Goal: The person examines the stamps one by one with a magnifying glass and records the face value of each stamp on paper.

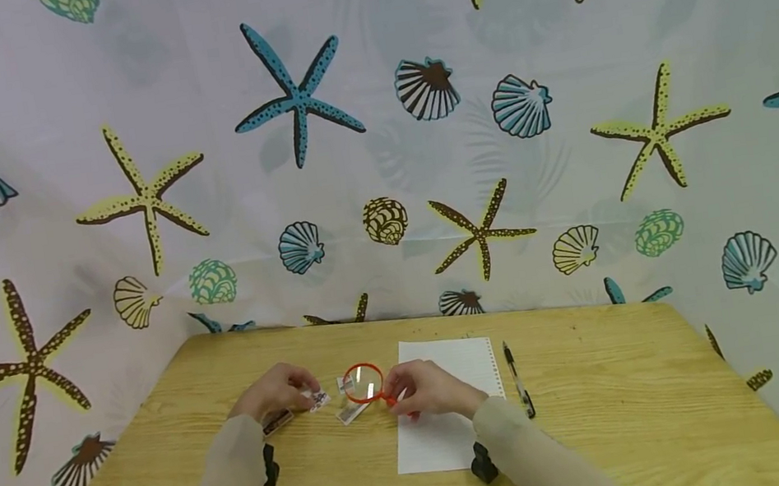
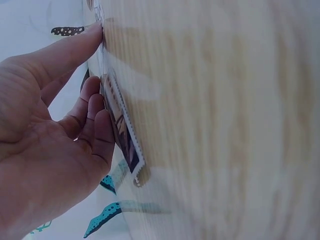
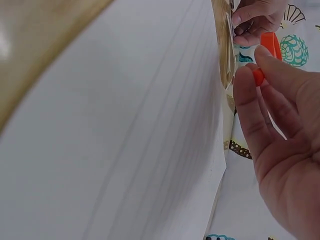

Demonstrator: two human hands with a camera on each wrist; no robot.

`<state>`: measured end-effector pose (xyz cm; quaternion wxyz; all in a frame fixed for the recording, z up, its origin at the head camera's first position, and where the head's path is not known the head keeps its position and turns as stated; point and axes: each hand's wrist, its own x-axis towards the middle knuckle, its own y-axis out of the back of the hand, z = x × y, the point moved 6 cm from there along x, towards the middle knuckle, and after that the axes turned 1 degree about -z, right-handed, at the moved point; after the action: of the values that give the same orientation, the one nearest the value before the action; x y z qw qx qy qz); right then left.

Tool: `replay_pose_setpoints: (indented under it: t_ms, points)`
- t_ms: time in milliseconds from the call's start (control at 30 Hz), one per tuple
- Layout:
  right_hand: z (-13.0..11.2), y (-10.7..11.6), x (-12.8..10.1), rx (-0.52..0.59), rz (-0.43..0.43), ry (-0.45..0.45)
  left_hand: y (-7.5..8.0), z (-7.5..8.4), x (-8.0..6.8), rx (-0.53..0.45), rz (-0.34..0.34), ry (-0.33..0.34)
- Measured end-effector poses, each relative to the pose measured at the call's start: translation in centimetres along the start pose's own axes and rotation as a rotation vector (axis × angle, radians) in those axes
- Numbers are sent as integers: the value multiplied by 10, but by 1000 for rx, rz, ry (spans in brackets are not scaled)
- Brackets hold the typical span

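Between the thumb and fingers of my right hand [image 1: 425, 387] is the handle of a red magnifying glass [image 1: 366, 401]; its round lens is held above the table near two small stamps. My left hand [image 1: 278, 393] pinches a small light stamp [image 1: 319, 401] at its fingertips, close to the tabletop. A darker stamp [image 1: 278, 422] with a perforated edge lies beneath that hand's curled lower fingers, seen larger in the left wrist view [image 2: 122, 130]. Just below the lens lies a pale stamp [image 1: 353, 412], and another stamp [image 1: 344, 384] shows partly behind its rim.
A lined sheet of paper [image 1: 440, 443] lies under and beyond my right hand. To its right is a black pen [image 1: 517, 379]. The wooden table [image 1: 644, 406] ends at a patterned cloth [image 1: 377, 153] at the back and sides.
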<state>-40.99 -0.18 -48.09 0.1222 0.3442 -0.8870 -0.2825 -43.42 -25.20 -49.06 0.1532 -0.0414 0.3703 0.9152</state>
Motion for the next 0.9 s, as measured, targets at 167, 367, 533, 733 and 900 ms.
replay_pose_setpoints:
  t_ms: [167, 367, 533, 733, 900]
  points:
    - [-7, -5, 5, -8, -16, 23, 1, -1, 1, 13, 4, 14]
    - [-12, -12, 8, -20, -31, 40, 1, -1, 1, 27, 2, -2]
    - [-15, -17, 11, -23, -33, 30, 0, 1, -1, 43, -2, -37]
    - [-21, -21, 13, -42, -16, 44, 0, 1, 0, 40, 3, -53]
    - [-26, -23, 15, -44, -12, 49, 1, 1, 1, 37, 10, -36]
